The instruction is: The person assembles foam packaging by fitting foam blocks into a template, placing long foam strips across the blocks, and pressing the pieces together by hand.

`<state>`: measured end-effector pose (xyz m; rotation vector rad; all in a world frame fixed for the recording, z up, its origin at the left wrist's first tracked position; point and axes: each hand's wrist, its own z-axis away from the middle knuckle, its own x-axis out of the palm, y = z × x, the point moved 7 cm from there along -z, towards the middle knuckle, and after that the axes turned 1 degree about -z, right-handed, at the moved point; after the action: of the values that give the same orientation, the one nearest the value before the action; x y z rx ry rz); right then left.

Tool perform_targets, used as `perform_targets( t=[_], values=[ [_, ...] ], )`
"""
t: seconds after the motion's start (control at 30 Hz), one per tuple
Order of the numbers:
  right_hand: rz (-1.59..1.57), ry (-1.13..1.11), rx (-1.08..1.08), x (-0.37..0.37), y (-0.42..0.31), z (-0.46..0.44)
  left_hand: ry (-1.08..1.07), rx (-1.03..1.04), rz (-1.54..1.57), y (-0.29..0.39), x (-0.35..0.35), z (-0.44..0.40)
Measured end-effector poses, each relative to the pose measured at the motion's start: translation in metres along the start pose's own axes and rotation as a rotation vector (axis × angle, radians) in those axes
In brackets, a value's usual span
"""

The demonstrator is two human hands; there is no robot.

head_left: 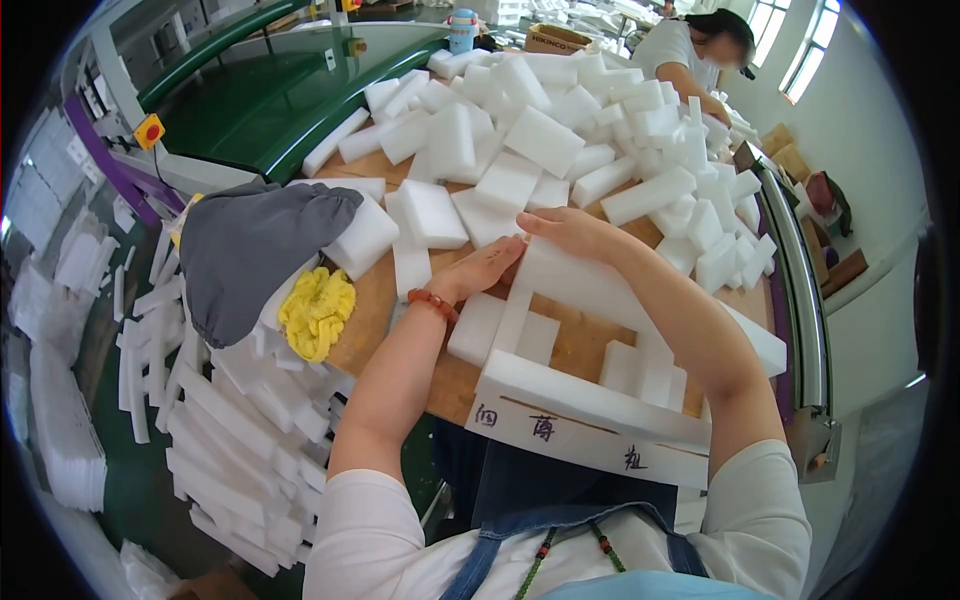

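My left hand (pixel 483 268), with a red bead bracelet at its wrist, rests at the far left corner of a white foam frame (pixel 580 282). Its fingers lie close together against the foam. My right hand (pixel 566 232) reaches over the far side of the same frame, its fingertips beside those of my left hand. Smaller foam blocks (pixel 622 367) stand inside the frame. Along the near edge lies a white strip with dark handwritten characters (pixel 590 441). Another foam block (pixel 476 325) sits just left of the frame, under my left wrist.
Loose white foam blocks (pixel 540 140) are heaped beyond my hands. A grey cloth (pixel 255 250) and a yellow cloth (pixel 317 313) lie at the left. Long foam strips (pixel 240 450) are piled lower left. A co-worker (pixel 690 55) is at the far right; a metal roller (pixel 800 290) borders the right side.
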<state>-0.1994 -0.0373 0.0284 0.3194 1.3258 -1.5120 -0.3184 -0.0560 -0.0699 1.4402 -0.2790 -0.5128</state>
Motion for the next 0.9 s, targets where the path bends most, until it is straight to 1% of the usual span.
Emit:
perform_targets(
  t=[0.17,0.5,0.63,0.67,0.8,0.9],
  values=[
    [-0.007,-0.012,0.008,0.001,0.002,-0.002,-0.004,0.022,-0.010,0.001,0.001,0.001],
    [-0.001,-0.014,-0.010,0.002,0.004,-0.005,-0.048,-0.036,-0.005,0.006,0.002,0.002],
    [-0.041,-0.033,-0.042,0.002,-0.002,0.000,0.012,0.054,0.184,-0.002,0.001,-0.008],
    [-0.043,-0.034,-0.042,0.003,-0.001,-0.001,0.012,0.052,0.184,-0.001,0.001,-0.007],
    [-0.021,0.006,-0.005,0.001,0.001,-0.001,-0.038,-0.042,0.023,0.007,0.003,0.002],
    [-0.013,0.019,-0.007,0.001,0.001,-0.002,-0.017,-0.035,0.038,0.012,0.005,0.006]
  ],
)
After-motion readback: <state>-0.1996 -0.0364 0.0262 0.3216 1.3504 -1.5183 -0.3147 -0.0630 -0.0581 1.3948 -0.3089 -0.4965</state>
